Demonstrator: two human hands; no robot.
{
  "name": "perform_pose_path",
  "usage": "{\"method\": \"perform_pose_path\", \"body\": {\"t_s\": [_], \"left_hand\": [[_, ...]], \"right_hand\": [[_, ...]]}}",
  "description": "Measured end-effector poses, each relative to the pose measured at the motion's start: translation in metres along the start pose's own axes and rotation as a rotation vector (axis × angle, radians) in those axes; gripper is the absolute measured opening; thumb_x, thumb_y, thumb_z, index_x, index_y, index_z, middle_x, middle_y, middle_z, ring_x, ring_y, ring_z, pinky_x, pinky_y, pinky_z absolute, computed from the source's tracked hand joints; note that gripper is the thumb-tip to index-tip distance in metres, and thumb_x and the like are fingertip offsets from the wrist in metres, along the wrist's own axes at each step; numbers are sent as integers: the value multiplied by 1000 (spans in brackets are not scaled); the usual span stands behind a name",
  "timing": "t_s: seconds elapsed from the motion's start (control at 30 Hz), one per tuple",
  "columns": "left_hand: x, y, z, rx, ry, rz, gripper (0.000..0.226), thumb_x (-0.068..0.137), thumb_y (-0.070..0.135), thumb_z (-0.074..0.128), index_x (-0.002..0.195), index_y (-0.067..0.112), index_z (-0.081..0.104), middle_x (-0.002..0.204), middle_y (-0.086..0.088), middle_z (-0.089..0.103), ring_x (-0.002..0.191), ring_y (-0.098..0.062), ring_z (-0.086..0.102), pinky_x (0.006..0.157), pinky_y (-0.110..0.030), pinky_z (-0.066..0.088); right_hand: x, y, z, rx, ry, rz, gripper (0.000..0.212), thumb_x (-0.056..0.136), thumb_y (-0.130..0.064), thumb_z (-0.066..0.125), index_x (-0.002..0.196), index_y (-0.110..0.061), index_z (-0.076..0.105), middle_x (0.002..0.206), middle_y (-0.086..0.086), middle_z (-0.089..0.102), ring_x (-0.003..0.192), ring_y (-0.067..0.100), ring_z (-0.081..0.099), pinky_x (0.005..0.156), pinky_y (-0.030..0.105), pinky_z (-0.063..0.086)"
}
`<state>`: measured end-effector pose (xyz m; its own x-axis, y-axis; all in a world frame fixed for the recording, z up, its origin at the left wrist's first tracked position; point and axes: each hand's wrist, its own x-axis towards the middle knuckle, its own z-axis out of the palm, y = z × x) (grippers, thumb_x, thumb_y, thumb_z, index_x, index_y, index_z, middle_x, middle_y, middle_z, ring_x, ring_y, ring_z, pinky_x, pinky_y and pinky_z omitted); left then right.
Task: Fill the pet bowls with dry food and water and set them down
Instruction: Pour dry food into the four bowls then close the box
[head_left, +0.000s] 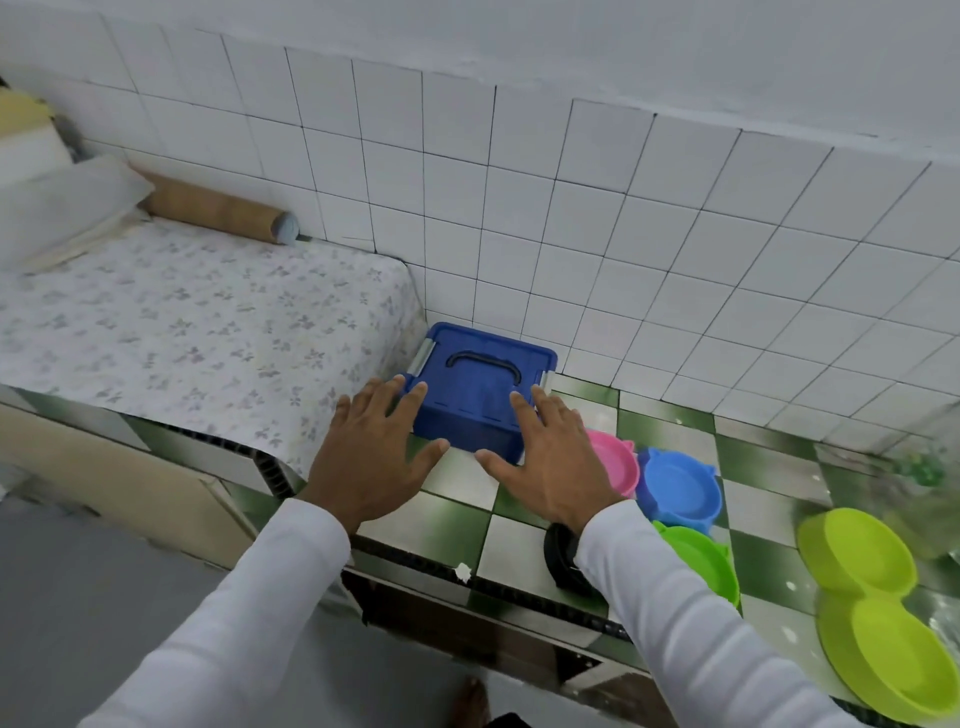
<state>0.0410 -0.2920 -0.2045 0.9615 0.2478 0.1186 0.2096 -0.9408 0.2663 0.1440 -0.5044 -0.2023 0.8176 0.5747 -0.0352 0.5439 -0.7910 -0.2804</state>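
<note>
A blue lidded box (475, 387) with a handle and grey side clips sits on the green-and-white checkered counter (457, 512) against the tiled wall. My left hand (371, 457) and my right hand (550, 457) reach toward its near corners with fingers spread and straight, fingertips at the lid's edges. To the right stand a pink bowl (615, 462), a blue bowl (680, 488) and a green bowl (704, 561), all empty. A lime double bowl (872, 613) lies at the far right, empty.
A floral cloth (197, 322) covers the raised surface on the left, with a cardboard tube (218, 210) and a pillow (62, 208) behind it. A clear plastic bottle or bag (919, 478) is blurred at the right edge.
</note>
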Motion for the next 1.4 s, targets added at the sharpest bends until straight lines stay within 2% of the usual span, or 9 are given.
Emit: {"method": "perform_pose_path", "body": {"t_s": [0.2,0.5,0.73,1.03,1.23,1.4], "left_hand": [[42,-18,6,1,-21,11,92,87,78,22,160,23,33,165,-8,33,153,-34,26,124,-58,23],[101,-40,16,7,-70,16,94,87,80,20,160,23,29,165,-8,32,154,-34,26,124,-57,23],[129,-53,28,-9,-89,99,86,92,75,31,155,17,38,158,-12,42,145,-36,39,117,-59,36],[171,-70,41,-42,-171,124,90,90,77,25,161,22,27,165,-8,32,151,-30,29,124,-52,27],[194,-83,50,-64,-214,119,75,101,62,42,161,20,29,166,-7,31,152,-29,28,126,-46,23],[206,-83,60,-98,-273,65,69,103,55,46,160,20,30,164,-4,33,149,-28,33,121,-47,33]], "right_hand": [[41,-1,4,12,-22,32,93,90,-78,38,162,-26,10,170,5,3,156,27,2,127,47,9],[91,7,6,18,-14,67,93,91,-78,38,162,-24,12,170,6,4,156,29,3,127,48,10],[114,11,9,15,-48,124,93,92,-78,38,162,-24,8,170,5,1,156,29,1,127,47,8],[139,12,18,19,-67,227,92,92,-76,39,162,-24,9,170,8,2,156,30,3,127,46,9],[157,13,30,16,-94,288,92,92,-77,38,162,-23,10,170,9,5,156,32,7,127,46,13],[163,19,45,65,-103,363,87,94,-71,45,160,-23,17,169,9,9,154,34,11,124,48,23]]}}
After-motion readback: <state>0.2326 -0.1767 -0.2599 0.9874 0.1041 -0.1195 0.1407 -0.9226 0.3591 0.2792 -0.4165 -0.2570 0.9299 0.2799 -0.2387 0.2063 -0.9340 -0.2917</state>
